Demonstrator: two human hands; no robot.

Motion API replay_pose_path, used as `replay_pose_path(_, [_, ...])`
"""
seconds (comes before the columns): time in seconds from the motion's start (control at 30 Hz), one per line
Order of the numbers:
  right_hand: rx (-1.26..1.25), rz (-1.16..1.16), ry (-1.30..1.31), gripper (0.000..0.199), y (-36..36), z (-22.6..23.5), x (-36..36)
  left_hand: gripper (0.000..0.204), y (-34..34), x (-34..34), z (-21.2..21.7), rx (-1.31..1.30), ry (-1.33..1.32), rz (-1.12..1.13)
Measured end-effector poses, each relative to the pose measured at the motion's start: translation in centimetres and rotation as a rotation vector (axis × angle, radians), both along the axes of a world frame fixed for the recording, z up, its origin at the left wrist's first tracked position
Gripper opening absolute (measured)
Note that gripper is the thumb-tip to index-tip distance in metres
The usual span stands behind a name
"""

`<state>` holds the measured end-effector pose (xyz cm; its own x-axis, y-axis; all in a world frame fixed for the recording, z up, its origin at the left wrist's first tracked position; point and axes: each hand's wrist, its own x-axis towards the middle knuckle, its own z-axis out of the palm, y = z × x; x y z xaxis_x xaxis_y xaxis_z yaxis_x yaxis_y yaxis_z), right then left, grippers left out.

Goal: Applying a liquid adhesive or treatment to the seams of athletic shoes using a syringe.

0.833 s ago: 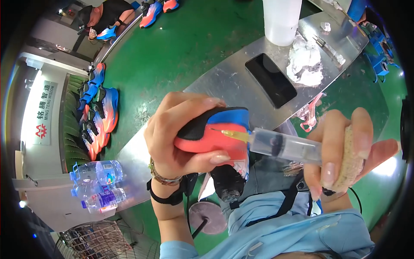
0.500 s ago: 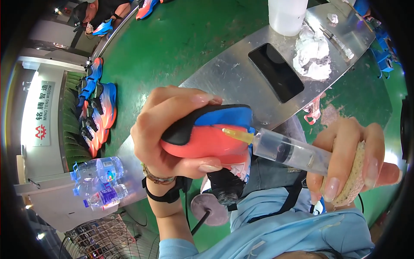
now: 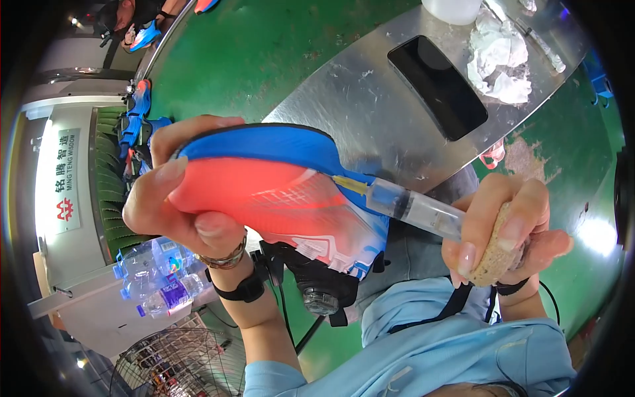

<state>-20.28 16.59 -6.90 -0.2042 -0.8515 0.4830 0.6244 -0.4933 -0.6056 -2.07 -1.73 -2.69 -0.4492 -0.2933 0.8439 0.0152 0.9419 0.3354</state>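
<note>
A coral and blue sneaker (image 3: 264,192) lies on its side in my left hand (image 3: 178,192), whose fingers and thumb clasp one end of it. My right hand (image 3: 503,225) is closed around a clear syringe (image 3: 417,210) with a yellow tip. That tip rests at or very near the line where the coral upper meets the blue sole; actual contact is hard to make out. Pressed in the same right hand is a beige, speckled sponge-like pad (image 3: 493,248). A black strap with a round buckle-like part (image 3: 321,301) shows beneath the shoe.
A metal table (image 3: 331,92) carries a black phone (image 3: 436,86), crumpled white tissue (image 3: 499,59), a white container (image 3: 453,8) and a slim tool (image 3: 546,49). Plastic bottles (image 3: 155,271) stand at left above a wire fan (image 3: 178,364). Several sneakers (image 3: 137,119) line a rack; another person (image 3: 126,20) works far left.
The sneaker has turned so its long side faces up, and my left hand has moved left and now grips its end. My right hand has shifted left with the syringe.
</note>
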Motion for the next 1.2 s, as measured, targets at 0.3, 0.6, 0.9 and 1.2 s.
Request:
replay_pose_path(0.3, [0.273,-0.019,0.136,0.049,1.0,-1.8,0.4,0.046,-0.2,0.9,-0.4,0.046,-0.102,0.278])
replay_pose_path(0.6, [0.304,-0.037,0.184,0.048,2.4,-3.5,0.3,0.046,-2.9,2.9,-2.0,0.039,-0.056,0.520])
replay_pose_path(0.9, [0.342,-0.071,0.281,0.037,2.9,-4.3,0.2,0.037,-8.0,6.9,-5.4,0.386,0.013,0.466])
replay_pose_path(1.2, [0.476,-0.143,0.195,0.026,1.0,-3.8,2.2,0.029,-4.5,9.4,-9.3,0.952,0.176,0.458])
